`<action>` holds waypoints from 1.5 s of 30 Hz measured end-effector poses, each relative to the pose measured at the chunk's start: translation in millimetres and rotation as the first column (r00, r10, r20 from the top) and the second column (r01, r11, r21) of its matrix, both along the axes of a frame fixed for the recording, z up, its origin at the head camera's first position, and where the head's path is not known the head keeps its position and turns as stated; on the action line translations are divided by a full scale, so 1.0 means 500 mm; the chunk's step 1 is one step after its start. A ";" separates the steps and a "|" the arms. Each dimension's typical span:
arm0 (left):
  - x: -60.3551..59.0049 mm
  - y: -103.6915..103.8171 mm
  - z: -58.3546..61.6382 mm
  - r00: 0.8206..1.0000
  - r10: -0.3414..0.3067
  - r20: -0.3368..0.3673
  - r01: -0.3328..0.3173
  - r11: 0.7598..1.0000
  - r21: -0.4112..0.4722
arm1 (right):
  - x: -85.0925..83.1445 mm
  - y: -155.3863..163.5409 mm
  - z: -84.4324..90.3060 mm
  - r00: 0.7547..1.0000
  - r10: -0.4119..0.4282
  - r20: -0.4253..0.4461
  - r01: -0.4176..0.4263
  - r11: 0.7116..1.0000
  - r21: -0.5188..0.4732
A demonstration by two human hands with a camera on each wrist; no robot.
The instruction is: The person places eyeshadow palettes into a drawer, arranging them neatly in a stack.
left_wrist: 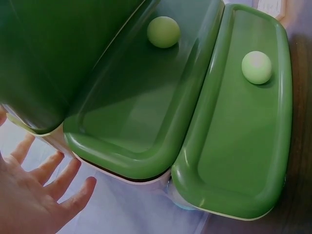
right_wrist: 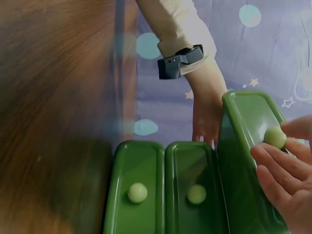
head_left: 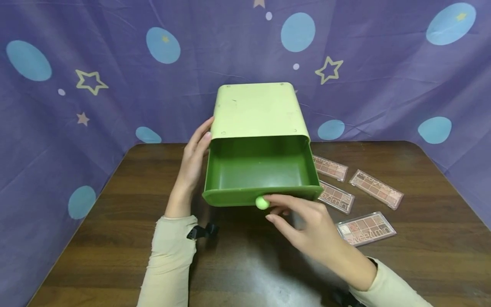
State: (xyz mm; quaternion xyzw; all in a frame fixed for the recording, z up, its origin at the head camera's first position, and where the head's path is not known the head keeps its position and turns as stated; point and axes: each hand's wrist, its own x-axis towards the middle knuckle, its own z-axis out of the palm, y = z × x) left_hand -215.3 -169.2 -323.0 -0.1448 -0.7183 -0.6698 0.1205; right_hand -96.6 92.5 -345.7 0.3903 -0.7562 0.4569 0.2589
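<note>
Head view: from above the near side of the desk [head_left: 238,275], facing forward and down, set back enough to frame the drawer unit [head_left: 258,110] and the curtain [head_left: 238,42] behind. Left-wrist view: close to the lower drawer fronts [left_wrist: 234,131], turned sideways, desk at right. Right-wrist view: likewise close and sideways, desk at left. Both wrist views share the two lower knobs [right_wrist: 137,193]; all three, the open drawer [head_left: 262,168].

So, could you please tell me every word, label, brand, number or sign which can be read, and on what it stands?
"swee" and "min": nearest eyeshadow palette; letter between unclear.
"min": partly hidden palette behind it; rest unclear.
Far-right palette, rearmost palette: lettering too blurred.
Open green drawer: no lettering visible.
</note>
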 end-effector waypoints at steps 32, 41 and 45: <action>0.001 0.001 0.004 1.000 -0.013 -0.015 0.013 1.000 0.020 | -0.020 0.318 -0.098 0.964 0.003 0.266 -0.093 0.942 0.324; 0.000 0.002 0.002 0.999 -0.021 -0.024 0.022 0.999 0.034 | -0.037 0.391 -0.130 0.956 -0.068 0.286 -0.056 0.914 0.402; -0.001 0.001 0.002 1.000 -0.016 -0.022 0.016 1.000 0.020 | -0.042 0.416 -0.146 0.953 -0.093 0.287 -0.046 0.896 0.442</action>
